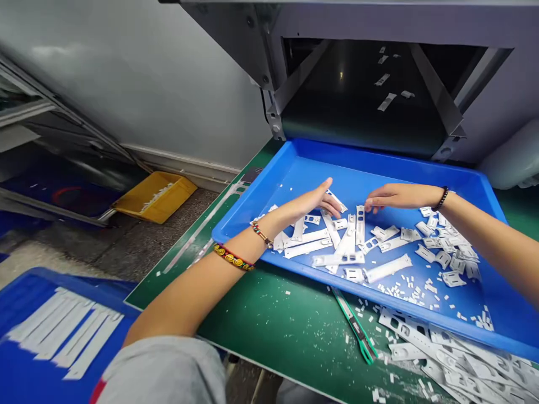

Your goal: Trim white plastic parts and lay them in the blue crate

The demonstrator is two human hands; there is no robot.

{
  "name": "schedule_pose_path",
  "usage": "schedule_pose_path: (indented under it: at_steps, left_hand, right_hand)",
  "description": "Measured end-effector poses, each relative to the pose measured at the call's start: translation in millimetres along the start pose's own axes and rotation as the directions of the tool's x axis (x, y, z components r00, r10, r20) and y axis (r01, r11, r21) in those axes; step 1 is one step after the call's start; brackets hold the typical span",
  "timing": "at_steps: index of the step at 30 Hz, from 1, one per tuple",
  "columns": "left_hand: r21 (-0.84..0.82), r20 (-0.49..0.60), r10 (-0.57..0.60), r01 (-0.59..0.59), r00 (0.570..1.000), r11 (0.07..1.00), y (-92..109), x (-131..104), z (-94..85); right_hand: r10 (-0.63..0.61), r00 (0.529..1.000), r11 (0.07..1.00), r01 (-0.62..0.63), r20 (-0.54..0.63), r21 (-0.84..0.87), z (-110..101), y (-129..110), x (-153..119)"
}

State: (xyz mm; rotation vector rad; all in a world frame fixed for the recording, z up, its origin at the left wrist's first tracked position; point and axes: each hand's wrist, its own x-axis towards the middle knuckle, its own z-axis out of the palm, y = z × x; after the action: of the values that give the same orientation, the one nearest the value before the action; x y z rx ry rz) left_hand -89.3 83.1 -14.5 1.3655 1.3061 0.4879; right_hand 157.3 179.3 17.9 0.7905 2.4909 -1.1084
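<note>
A large blue tray (337,173) holds flat white plastic strips (309,242), a heap of short white pieces (450,247) at its right and tiny white scraps near the front edge. Over its middle, my left hand (320,199) has its thumb raised and its fingers apart, close beside a white strip (337,201); no firm hold shows. My right hand (391,196) reaches in from the right, fingers bent downward just above an upright white strip (360,224). Its fingertips are partly hidden, and nothing can be made out in them.
Behind the tray, a dark conveyor belt (357,95) carries a few white pieces. On the green table (269,320) lie a green cutter (356,328) and more white strips (463,359). A blue bin (25,370) and a yellow bin (172,202) stand at left.
</note>
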Motion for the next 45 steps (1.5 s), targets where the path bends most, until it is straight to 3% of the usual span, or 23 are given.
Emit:
schedule_pose_path:
  at_steps: [2, 4, 6, 8, 10, 12, 14, 16, 20, 22, 25, 29, 35, 41, 45]
  left_hand:
    - [0.088, -0.053, 0.050, -0.046, 0.997, 0.995, -1.0, -1.2, 1.3]
    - [0.266, -0.084, 0.115, -0.089, 0.990, 0.960, -4.1, -2.4, 5.6]
    - [0.472, -0.026, 0.169, -0.137, 0.985, 0.871, -7.6, -3.5, 11.9]
    - [0.615, 0.084, 0.187, -0.199, 0.979, 0.763, -9.8, -4.6, 18.1]
    - [0.683, 0.171, 0.199, -0.261, 0.965, 0.682, -9.4, -5.7, 22.5]
    - [0.719, 0.197, 0.234, -0.303, 0.952, 0.625, -6.9, -6.9, 24.1]
    - [0.724, 0.203, 0.264, -0.326, 0.943, 0.608, -4.0, -8.2, 23.4]
    - [0.700, 0.213, 0.278, -0.345, 0.937, 0.626, -2.8, -9.2, 21.5]
    - [0.675, 0.203, 0.295, -0.351, 0.934, 0.649, -6.3, -9.0, 17.5]
    - [0.699, 0.196, 0.292, -0.342, 0.936, 0.628, -8.1, -8.5, 16.7]
    - [0.743, 0.187, 0.271, -0.316, 0.944, 0.591, -7.8, -8.8, 17.1]
    - [0.744, 0.178, 0.258, -0.301, 0.950, 0.596, -4.4, -10.3, 18.6]
    - [0.556, 0.143, 0.434, -0.435, 0.890, 0.708, 1.4, -13.3, 15.8]
    - [0.406, 0.110, 0.505, -0.502, 0.856, 0.764, 8.8, -15.6, 18.6]
    - [0.346, 0.049, 0.502, -0.486, 0.864, 0.802, 7.1, -13.4, 19.7]
  right_hand:
    - [0.120, 0.988, 0.970, -0.137, -0.095, -0.202, -0.9, 0.0, -7.0]
    - [0.187, 0.981, 0.946, -0.192, -0.043, -0.260, 4.9, 0.7, -9.2]
    - [0.175, 0.978, 0.964, -0.147, 0.111, -0.223, 15.6, -1.0, -6.7]
    - [0.152, 0.969, 0.963, -0.101, 0.193, -0.248, 26.8, -5.0, -2.4]
    - [0.171, 0.970, 0.926, -0.098, 0.175, -0.366, 33.4, -8.7, -0.4]
    - [0.227, 0.970, 0.856, -0.159, 0.082, -0.491, 33.2, -10.1, -2.7]
    - [0.246, 0.968, 0.797, -0.226, -0.041, -0.560, 28.8, -10.4, -8.2]
    - [0.166, 0.977, 0.791, -0.214, -0.135, -0.573, 26.0, -12.5, -13.3]
    - [-0.175, 0.980, 0.863, 0.105, -0.097, -0.495, 39.5, -26.0, -11.1]
    - [-0.253, 0.967, 0.870, 0.216, -0.026, -0.442, 51.2, -33.4, -5.8]
    - [-0.207, 0.977, 0.887, 0.211, 0.056, -0.411, 60.2, -40.2, -0.9]
    - [-0.141, 0.986, 0.894, 0.167, 0.094, -0.415, 51.6, -42.7, -5.6]
    - [-0.112, 0.992, 0.925, 0.125, 0.055, -0.358, 32.3, -39.3, -21.0]
    - [-0.091, 0.987, 0.994, 0.082, -0.130, -0.071, 36.1, -44.1, -13.5]
    - [-0.070, 0.965, 0.981, 0.021, -0.251, -0.191, 30.5, -46.1, -15.6]
